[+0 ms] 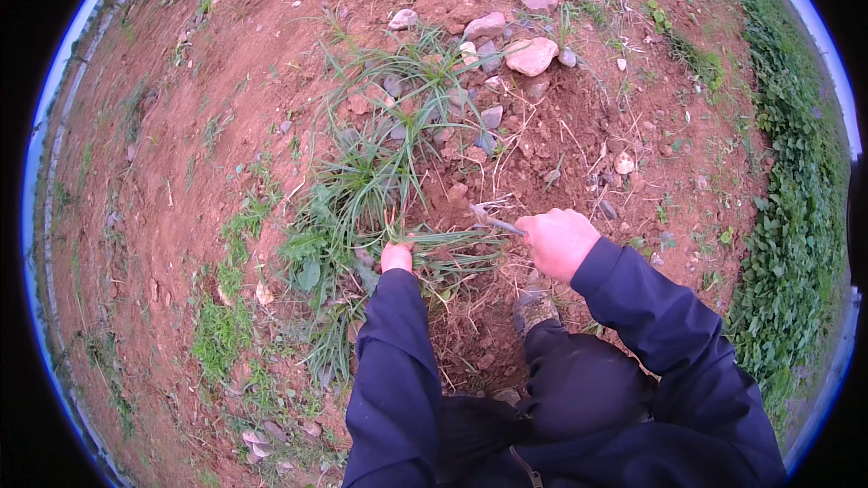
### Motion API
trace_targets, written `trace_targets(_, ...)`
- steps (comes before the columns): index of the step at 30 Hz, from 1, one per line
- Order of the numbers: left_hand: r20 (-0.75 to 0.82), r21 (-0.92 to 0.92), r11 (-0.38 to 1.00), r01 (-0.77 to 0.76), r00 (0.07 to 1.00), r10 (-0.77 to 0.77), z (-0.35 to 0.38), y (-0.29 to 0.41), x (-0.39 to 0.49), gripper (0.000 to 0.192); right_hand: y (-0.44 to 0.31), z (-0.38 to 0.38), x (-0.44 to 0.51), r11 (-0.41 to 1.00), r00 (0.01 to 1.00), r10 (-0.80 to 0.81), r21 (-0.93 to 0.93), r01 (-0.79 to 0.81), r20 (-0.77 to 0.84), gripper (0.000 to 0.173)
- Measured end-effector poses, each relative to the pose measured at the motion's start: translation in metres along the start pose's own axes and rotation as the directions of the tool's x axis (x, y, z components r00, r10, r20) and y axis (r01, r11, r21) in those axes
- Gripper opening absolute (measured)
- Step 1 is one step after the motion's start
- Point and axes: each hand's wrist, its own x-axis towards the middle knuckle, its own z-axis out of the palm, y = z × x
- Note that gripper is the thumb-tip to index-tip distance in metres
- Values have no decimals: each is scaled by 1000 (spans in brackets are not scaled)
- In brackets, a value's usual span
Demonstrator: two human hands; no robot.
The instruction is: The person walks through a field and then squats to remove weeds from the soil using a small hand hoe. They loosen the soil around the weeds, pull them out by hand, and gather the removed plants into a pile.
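Note:
My left hand (pixel 397 257) closes around the base of a clump of long-bladed grass (pixel 454 247), whose leaves fan out to the right. In my right hand (pixel 559 244) is a small hand tool (pixel 498 222) with a slim grey shaft. The tool points left, towards loose reddish soil (pixel 441 183) just beyond the held grass. Its far end looks caked with soil, so its shape cannot be told. More grass tufts (pixel 376 179) stand beyond my left hand, and a broad-leaved weed (pixel 308 251) grows to its left.
Stones, among them a large pale one (pixel 531 56), lie scattered ahead. Low green weeds (pixel 224 332) grow at the left. A dense strip of leafy plants (pixel 786 237) runs along the right side. My shoe (pixel 536 308) rests on the soil below my right hand.

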Motion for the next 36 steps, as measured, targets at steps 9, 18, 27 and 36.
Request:
trace_targets(9, 18, 112, 987, -120, 993, 118, -4, -10, -5, 24, -24, 13, 30, 1000, 994, -12, -21, 14, 110, 19)
trace_targets(18, 24, 107, 973, -207, 978, 206, 8, -4, -6, 26, -63, 13, 88, 1000, 987, 15, 5, -16, 160, 22)
trace_targets(27, 67, 45, 978, -204, 977, 200, 27, 7, -22, 19, -96, 6, 124, 999, 962, 23, -34, -15, 271, 26)
trace_targets(36, 58, 582, 721, -375, 904, 424, 25, 5, -4, 54, -25, 100, 40, 987, 978, 121, 80, -136, 168, 39)
